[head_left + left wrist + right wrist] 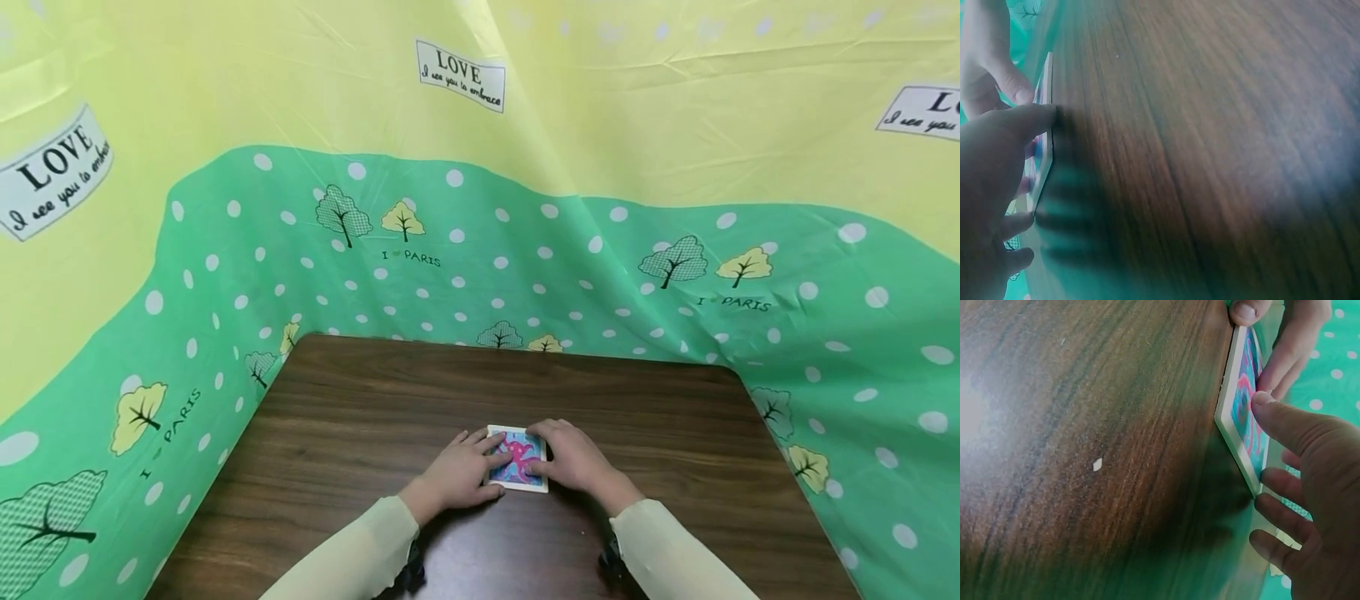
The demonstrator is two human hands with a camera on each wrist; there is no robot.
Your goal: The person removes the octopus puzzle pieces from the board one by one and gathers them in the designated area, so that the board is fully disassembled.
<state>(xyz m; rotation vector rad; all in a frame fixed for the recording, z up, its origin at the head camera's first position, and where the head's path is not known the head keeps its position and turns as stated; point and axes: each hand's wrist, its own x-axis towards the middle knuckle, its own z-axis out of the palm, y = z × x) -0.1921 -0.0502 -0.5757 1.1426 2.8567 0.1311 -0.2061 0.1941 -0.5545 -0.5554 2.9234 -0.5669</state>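
Note:
A small square picture board (pixel 514 478) lies on the brown table. It has a pink octopus on blue and a pale border. My left hand (pixel 461 472) rests at its left side, some fingertips over the picture and the thumb (pixel 1038 119) at the near edge. From the right, my right hand (pixel 573 457) touches it, with the thumb (pixel 1282 419) on the octopus and other fingers along the side edge. In the right wrist view the board's pale, thick edge shows, and both hands' fingers look relaxed rather than curled round it. Fingers cover parts of the picture.
The dark wood-grain table (pixel 360 400) has rounded far corners. Yellow and green printed cloth (pixel 495 275) hangs behind it and along both sides. A tiny white fleck (pixel 1097 464) lies on the wood near the board.

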